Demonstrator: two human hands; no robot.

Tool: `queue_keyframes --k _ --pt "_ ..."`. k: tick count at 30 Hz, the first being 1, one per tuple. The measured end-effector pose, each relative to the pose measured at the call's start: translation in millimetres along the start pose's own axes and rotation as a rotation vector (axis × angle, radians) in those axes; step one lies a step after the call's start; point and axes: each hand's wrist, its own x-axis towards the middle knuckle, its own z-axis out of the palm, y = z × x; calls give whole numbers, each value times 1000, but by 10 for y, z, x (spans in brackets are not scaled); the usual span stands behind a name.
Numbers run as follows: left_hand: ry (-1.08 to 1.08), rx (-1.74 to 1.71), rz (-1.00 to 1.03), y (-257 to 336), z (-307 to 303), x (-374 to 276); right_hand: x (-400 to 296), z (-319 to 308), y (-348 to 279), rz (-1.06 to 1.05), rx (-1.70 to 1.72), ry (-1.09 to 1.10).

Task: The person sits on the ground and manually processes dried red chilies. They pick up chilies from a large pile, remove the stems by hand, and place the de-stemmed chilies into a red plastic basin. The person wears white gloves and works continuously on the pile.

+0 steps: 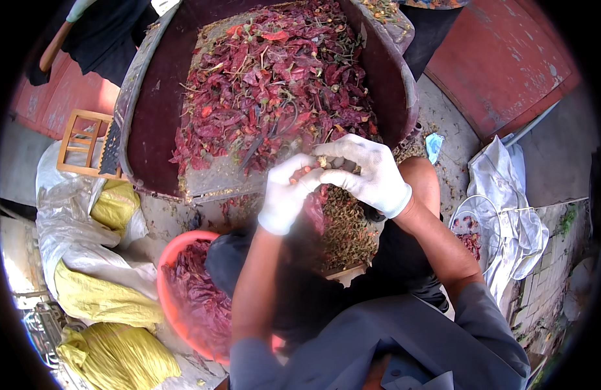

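Both of my hands wear white knit gloves with stained fingertips and meet over the near edge of the chili pile. My left hand (288,190) has its fingers curled against those of my right hand (366,170). A small pale-yellow chili bit (322,161) sits at the right fingertips. Just under the left thumb shows a dark red dried chili pepper (317,209); whether the hand holds it is hidden. Ahead lies a heap of dried red chili peppers (276,83) with stems. Black-bladed scissors (254,151) rest on its near part. Below my hands is a box of stems and bits (349,229).
A dark red tub wall (154,107) surrounds the heap. An orange-pink basin (166,287) of dried peppers stands at left, beside yellow and white sacks (81,229) and a wooden frame (79,146). A wire-rimmed basket (498,219) is at right. People (105,39) stand beyond the tub.
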Motion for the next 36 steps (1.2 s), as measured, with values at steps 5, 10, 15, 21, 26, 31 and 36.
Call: queue_keyframes --k 5,10,15,21,26,31,36 --pt "-45 263 165 101 42 4 -18 -68 74 -136 -191 -51" --pt "-43 670 434 84 50 19 -14 -40 115 205 -56 -134" --pt "61 595 442 46 104 11 90 -36 36 784 432 -156" --pt "100 590 399 77 104 28 -53 -10 85 543 301 -21" --pt "87 727 425 12 164 58 -92 -29 81 155 -217 -9" --pt "195 667 429 7 53 52 -15 -86 153 780 482 -79" --pt "624 530 340 331 -413 -254 -51 -76 189 734 449 -47"
